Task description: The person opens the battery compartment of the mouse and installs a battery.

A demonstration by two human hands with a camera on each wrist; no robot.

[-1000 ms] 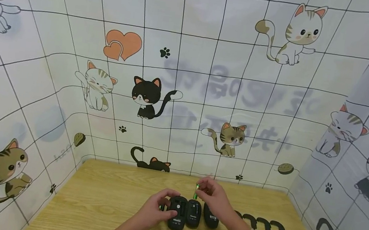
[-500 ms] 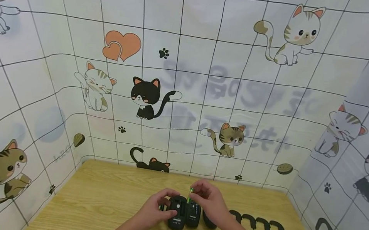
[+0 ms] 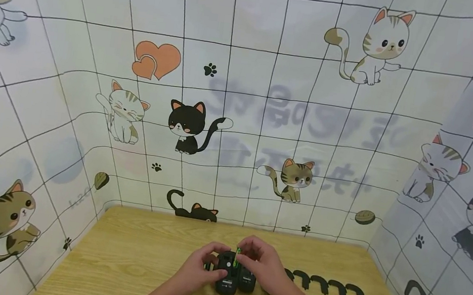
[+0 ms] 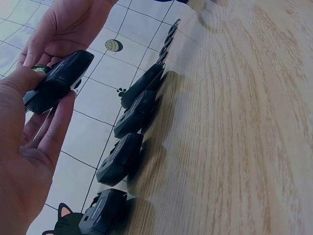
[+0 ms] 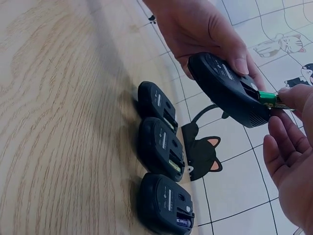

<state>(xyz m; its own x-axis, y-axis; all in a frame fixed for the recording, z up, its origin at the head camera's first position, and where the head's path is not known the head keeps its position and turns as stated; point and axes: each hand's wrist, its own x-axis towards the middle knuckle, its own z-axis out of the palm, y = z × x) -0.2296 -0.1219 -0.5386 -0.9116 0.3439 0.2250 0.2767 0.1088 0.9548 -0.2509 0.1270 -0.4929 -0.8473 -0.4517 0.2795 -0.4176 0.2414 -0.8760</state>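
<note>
My left hand (image 3: 198,268) grips a black computer mouse (image 3: 226,284) above the table, underside facing me, with its battery slot uncovered. Between thumb and fingers, my right hand (image 3: 267,267) pinches a green battery (image 3: 237,257). In the right wrist view, one end of the battery (image 5: 267,99) is at the slot of the held mouse (image 5: 225,90), the rest hidden by the fingers. From the left wrist, the mouse (image 4: 63,81) appears side-on, with a bit of green battery (image 4: 40,69) showing at its top.
Several black mice lie underside up in a row on the wooden table (image 3: 136,264), one mouse (image 3: 247,279) just right of the held one. Batteries show in some slots, such as a blue battery (image 5: 184,223). Curved black pieces (image 3: 319,284) line up at right. A cat-print sheet (image 3: 240,118) surrounds the table.
My right hand has moved left and slightly down, bringing the green battery from above the neighbouring mouse to the held mouse. The left hand and its mouse stay in place.
</note>
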